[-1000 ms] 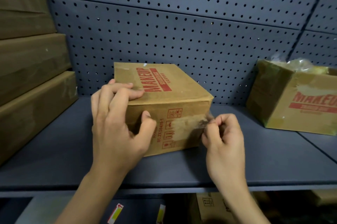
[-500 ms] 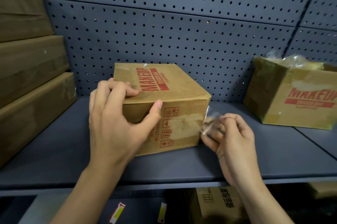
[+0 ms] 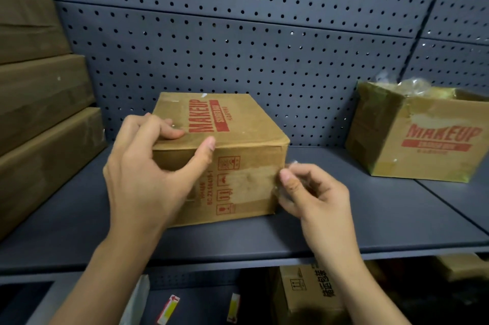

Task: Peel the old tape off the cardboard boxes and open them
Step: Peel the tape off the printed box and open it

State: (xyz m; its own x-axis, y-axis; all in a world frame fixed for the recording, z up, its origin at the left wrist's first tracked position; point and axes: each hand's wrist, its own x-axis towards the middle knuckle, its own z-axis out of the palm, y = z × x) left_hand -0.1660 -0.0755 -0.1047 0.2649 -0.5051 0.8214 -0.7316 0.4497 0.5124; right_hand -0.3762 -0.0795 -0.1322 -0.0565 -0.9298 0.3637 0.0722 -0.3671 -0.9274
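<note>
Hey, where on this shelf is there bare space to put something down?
Widest bare patch: the shelf between the middle box and the open right box, behind the right hand pinching tape. A front strip runs along the shelf edge. Crowded on the left: the left hand grips the middle box beside the stacked boxes.

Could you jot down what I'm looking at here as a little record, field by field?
place: grey shelf, pegboard behind
middle box: closed, on the shelf
left hand: grips its near top edge
right hand: pinches clear tape at its right front edge
right box: open on top, plastic showing
left side: stacked boxes
</note>
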